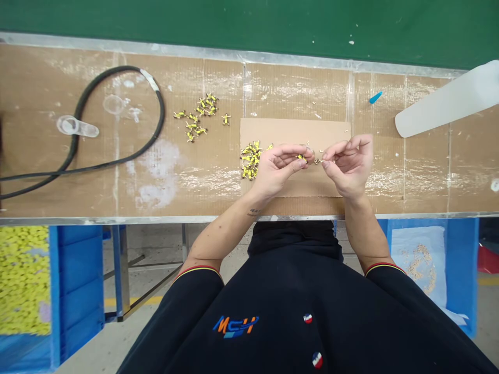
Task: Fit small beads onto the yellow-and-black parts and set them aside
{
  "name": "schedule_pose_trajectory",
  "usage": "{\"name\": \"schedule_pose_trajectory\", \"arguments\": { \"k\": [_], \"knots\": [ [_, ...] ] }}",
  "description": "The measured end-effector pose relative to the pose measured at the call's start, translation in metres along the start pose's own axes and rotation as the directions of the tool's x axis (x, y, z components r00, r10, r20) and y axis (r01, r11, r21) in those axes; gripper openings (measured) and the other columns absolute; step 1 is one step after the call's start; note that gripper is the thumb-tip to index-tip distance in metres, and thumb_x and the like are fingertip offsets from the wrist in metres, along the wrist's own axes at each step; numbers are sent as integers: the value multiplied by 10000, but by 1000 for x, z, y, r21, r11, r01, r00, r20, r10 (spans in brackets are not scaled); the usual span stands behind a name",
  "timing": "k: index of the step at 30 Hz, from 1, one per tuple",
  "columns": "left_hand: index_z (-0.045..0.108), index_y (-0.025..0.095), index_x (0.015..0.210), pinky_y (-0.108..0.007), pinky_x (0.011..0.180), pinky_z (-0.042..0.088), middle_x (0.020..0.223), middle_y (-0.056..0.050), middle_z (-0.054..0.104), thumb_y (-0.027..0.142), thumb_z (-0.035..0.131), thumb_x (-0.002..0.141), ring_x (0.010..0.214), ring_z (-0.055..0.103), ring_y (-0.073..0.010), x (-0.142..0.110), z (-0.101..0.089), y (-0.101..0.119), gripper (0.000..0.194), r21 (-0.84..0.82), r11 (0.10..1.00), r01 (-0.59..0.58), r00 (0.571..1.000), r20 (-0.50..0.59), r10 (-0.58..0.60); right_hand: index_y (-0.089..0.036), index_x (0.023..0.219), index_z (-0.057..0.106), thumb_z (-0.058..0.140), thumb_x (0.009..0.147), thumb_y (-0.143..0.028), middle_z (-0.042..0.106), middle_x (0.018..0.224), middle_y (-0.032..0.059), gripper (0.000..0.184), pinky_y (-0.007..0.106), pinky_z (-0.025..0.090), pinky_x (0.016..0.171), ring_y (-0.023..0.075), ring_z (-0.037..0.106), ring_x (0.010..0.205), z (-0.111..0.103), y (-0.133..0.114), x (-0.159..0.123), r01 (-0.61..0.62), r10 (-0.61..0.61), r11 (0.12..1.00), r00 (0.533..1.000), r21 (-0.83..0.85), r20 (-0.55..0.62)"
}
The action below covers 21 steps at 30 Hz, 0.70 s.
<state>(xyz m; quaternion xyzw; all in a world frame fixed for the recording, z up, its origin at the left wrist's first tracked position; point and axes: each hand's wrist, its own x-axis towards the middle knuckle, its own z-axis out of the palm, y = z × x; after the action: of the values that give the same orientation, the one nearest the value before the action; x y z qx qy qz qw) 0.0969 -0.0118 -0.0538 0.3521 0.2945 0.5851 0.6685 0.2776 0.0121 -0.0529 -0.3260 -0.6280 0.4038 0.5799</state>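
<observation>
My left hand (279, 165) pinches a small yellow-and-black figurine (301, 157) between thumb and fingertips. Facing it, my right hand (350, 165) has thumb and forefinger closed on a tiny gold-coloured metal piece (317, 161), too small to make out exactly. The two pieces are close together; whether they are joined I cannot tell. Both hands are above a flat cardboard sheet (296, 132). Beside my left hand, a pile of similar yellow figurines (250, 160) lies on the sheet's left end, partly hidden by the hand. A few tiny light bits lie near my fingertips.
More yellow figurines (200, 108) are scattered left of the sheet. A black cable (159, 122) loops at the far left beside a clear plastic piece (78, 127). At right are a blue pointed cap (375, 97) and a white cylinder (444, 101). Blue bins (80, 291) stand below the table.
</observation>
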Motion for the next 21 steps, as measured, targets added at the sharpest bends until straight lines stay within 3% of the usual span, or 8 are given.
{"name": "schedule_pose_trajectory", "arguments": {
  "k": [6, 14, 21],
  "knots": [
    [800, 230, 999, -190, 805, 679, 1045, -1, 835, 287, 952, 746, 925, 829, -143, 0, -1, 0, 301, -29, 999, 15, 1000, -11, -15, -331, 1025, 385, 861, 823, -503, 644, 838, -73, 545, 318, 571, 594, 134, 641, 690, -1, -2, -1, -50, 50, 999, 999, 9, 14],
    [777, 267, 1084, -149, 681, 642, 894, 29, 811, 259, 937, 767, 801, 805, -98, 2, 2, 0, 355, -94, 996, 10, 997, 80, -2, -329, 1022, 411, 832, 871, -392, 679, 833, -73, 452, 283, 572, 544, 126, 668, 687, 4, -8, -1, -17, 15, 998, 999, 58, 38],
    [807, 235, 997, -183, 774, 651, 996, 6, 803, 250, 938, 765, 782, 776, -72, -2, 2, 1, 267, -46, 997, 70, 995, 69, -66, -332, 1054, 422, 845, 864, -362, 689, 856, -83, 464, 286, 606, 582, 112, 675, 686, 5, -5, -3, -28, 22, 996, 997, 84, 75]
  ]
}}
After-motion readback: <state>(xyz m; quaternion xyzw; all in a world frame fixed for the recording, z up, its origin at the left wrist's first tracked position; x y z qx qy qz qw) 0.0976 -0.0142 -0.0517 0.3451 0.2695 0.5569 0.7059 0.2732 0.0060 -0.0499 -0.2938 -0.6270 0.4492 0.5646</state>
